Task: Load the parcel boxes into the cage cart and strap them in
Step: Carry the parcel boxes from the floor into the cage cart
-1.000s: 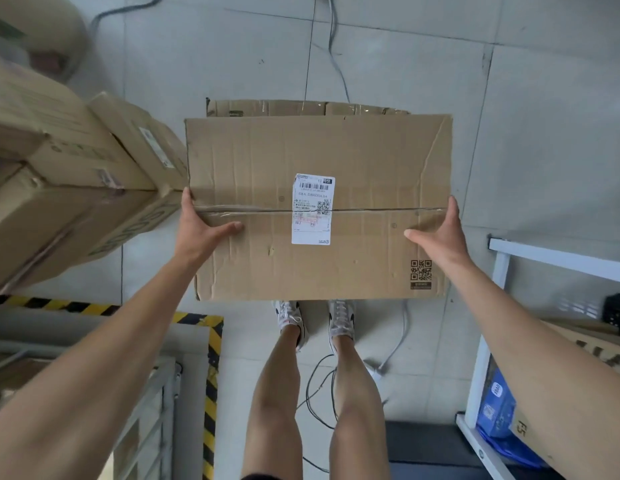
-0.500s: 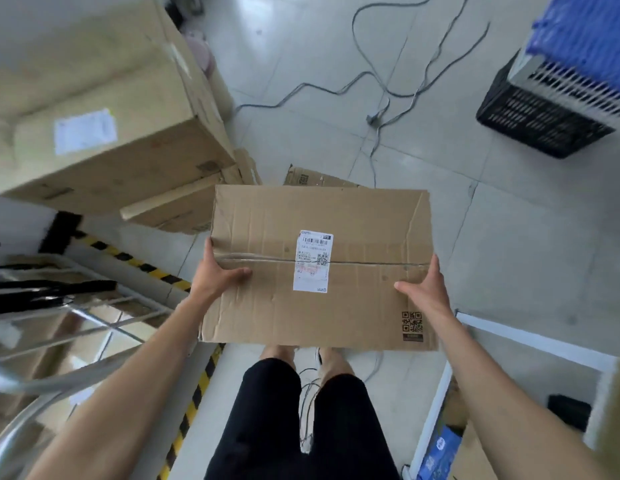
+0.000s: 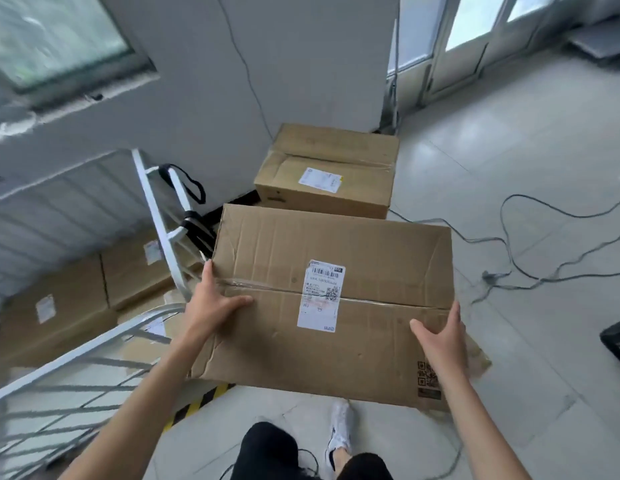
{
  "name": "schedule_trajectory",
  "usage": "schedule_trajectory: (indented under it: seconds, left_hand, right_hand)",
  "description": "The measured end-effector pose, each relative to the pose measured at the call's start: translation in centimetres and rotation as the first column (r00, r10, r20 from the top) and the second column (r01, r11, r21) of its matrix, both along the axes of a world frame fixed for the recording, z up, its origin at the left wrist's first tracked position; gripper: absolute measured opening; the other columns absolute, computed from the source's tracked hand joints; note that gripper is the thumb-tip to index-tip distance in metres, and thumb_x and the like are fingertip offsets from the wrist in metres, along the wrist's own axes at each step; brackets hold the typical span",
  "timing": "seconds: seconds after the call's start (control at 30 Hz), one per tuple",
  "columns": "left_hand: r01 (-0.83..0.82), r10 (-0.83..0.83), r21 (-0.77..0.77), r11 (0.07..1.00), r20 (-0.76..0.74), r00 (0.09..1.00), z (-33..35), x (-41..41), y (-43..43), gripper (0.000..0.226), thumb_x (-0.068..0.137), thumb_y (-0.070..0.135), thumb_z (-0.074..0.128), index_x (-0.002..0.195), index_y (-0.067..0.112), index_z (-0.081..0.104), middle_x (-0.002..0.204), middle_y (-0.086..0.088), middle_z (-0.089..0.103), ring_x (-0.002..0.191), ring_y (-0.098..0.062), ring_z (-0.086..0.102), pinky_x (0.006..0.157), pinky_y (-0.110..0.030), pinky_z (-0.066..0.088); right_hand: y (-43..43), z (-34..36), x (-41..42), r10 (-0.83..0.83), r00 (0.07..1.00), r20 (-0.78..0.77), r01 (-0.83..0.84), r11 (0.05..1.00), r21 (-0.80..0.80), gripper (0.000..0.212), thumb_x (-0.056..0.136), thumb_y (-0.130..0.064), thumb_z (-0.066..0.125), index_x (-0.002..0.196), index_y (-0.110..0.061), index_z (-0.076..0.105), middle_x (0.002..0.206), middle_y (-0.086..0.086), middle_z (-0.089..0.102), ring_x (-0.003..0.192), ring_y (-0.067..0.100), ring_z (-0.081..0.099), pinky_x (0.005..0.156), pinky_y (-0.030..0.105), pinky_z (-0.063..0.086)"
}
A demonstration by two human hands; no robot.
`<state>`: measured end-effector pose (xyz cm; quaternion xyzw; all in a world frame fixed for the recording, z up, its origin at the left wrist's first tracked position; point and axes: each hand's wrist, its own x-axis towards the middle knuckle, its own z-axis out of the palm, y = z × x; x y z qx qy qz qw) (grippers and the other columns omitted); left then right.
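Pale tiled floor (image 3: 509,161), grey wall behind. Person carries large cardboard box (image 3: 378,258) clear of floor, white shipping label (image 3: 320,294) across taped top seam. Left hand (image 3: 211,306) pressed flat against left end, right hand (image 3: 443,337) against right end; fingers straight, thumbs laid over top face, box clamped between palms. White cage cart (image 3: 156,216) just left of box, black strap (image 3: 184,178) hanging on its frame, loaded boxes (image 3: 76,289) inside. Spare boxes (image 3: 326,171) sit beyond, by wall. Cables (image 3: 509,271) trail across floor at right.
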<state>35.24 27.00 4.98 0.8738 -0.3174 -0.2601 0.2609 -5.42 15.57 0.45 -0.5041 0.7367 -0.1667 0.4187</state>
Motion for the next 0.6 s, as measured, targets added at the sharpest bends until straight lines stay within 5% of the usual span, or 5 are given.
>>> schedule_trajectory:
  seconds: [0.23, 0.47, 0.6]
  left_hand:
    - [-0.289, 0.29, -0.045, 0.956, 0.029, 0.957, 3.7, 9.3, 10.4, 0.127, 0.052, 0.051, 0.095, 0.154, 0.023, 0.022, 0.152, -0.005, 0.046, 0.135, -0.028, 0.047, 0.105, -0.044, 0.04]
    - [-0.588, 0.588, -0.068, 0.806, -0.015, 0.809, 5.2, 17.7, 25.2, 0.134, 0.036, 0.056, 0.093, 0.148, 0.013, 0.035, 0.142, -0.01, 0.055, 0.127, -0.025, 0.052, 0.095, -0.033, 0.04]
    - [-0.661, 0.659, -0.067, 0.747, -0.056, 0.75, 4.2, 22.4, 32.1, 0.122, 0.038, 0.05, 0.098, 0.141, 0.014, 0.043, 0.14, -0.012, 0.057, 0.12, -0.022, 0.056, 0.096, -0.037, 0.044]
  right_hand:
    - [0.5, 1.9, 13.3, 0.251, 0.965, 0.074, -0.246, 0.967, -0.074, 0.101, 0.084, -0.048, 0.071, 0.159, -0.033, 0.004, 0.165, 0.002, 0.021, 0.146, 0.032, 0.032, 0.111, 0.057, 0.033]
    - [5.3, 3.3, 28.1, 0.563, 0.826, 0.034, -0.553, 0.821, -0.14, 0.105, 0.082, -0.048, 0.074, 0.16, -0.028, 0.006, 0.163, 0.0, 0.026, 0.144, 0.023, 0.035, 0.102, 0.042, 0.042]
    - [9.0, 3.3, 36.8, 0.665, 0.746, 0.03, -0.659, 0.744, -0.109, 0.11, 0.08, -0.049, 0.076, 0.16, -0.027, 0.004, 0.163, 0.003, 0.026, 0.145, 0.027, 0.034, 0.106, 0.046, 0.041]
